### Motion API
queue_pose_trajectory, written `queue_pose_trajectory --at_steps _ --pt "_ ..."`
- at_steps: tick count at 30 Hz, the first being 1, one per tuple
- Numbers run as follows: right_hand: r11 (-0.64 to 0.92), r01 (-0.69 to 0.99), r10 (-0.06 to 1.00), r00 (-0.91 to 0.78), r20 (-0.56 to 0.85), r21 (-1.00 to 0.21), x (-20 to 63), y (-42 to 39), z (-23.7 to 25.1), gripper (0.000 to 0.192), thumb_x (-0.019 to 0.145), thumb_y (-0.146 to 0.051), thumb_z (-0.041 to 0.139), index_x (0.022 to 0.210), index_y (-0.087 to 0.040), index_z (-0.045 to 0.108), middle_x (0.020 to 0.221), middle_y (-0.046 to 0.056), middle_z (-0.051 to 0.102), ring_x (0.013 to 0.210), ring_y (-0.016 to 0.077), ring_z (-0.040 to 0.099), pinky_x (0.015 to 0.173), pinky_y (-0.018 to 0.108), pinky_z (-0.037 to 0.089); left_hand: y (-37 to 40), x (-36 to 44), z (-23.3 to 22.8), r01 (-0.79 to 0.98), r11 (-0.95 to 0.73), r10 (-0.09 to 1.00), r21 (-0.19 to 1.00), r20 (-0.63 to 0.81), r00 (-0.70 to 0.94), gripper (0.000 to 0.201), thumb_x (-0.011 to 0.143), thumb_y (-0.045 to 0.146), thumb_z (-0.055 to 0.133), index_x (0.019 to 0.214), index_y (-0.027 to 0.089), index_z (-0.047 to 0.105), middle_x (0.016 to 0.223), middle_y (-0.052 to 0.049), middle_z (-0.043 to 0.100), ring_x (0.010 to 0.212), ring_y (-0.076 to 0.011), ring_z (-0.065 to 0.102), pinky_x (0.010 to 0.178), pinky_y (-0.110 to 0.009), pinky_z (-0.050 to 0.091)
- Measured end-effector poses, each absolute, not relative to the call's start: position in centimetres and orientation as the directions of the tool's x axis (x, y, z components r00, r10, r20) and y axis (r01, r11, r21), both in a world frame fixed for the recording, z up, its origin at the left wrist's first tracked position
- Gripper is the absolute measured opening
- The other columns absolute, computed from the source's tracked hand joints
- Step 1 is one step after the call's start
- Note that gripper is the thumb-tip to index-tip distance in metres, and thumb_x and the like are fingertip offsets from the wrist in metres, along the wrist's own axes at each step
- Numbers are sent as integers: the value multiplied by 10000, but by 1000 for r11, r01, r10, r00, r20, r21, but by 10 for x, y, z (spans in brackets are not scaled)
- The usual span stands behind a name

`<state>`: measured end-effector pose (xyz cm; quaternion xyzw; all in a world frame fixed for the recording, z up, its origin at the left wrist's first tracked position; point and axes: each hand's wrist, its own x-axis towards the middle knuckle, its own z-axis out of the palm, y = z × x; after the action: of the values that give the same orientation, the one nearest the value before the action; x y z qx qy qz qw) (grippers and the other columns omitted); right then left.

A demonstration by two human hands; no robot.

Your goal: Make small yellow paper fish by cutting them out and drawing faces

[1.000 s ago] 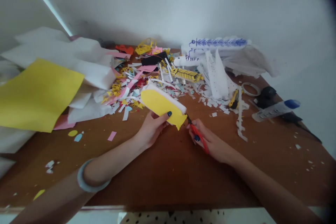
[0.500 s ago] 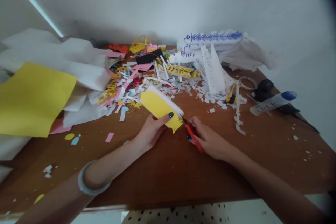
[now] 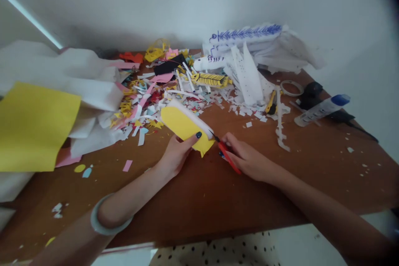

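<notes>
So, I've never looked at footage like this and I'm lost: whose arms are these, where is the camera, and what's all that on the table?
The camera sits on a person's head, looking down at their own arms. The left hand holds a yellow foam piece with a white edge. The right hand grips red-handled scissors, blades at that piece's edge. On the brown wooden table lie a heap of coloured paper scraps, a large yellow sheet, a blue-capped glue tube and a tape ring.
</notes>
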<state>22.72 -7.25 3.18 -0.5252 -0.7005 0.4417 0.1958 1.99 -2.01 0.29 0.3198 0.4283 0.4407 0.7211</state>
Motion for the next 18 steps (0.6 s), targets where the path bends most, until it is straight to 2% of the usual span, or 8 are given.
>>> queue_pose_trajectory --at_steps 7,18 --pt "54 589 923 -338 -185 -806 226 -72 31 152 953 -376 419 954 -224 404 833 0 564 705 144 485 670 266 369 -19 18 0 -364 401 913 841 -336 229 367 632 301 867 941 167 723 1015 -85 762 907 -241 723 839 -334 577" --pt "-20 648 929 -269 -253 -761 226 -71 36 157 955 -352 403 979 -215 476 848 28 638 740 173 568 669 281 376 -19 18 0 -343 415 906 843 -348 241 408 651 330 855 993 159 715 1074 -118 745 979 -287 713 900 -389 574"
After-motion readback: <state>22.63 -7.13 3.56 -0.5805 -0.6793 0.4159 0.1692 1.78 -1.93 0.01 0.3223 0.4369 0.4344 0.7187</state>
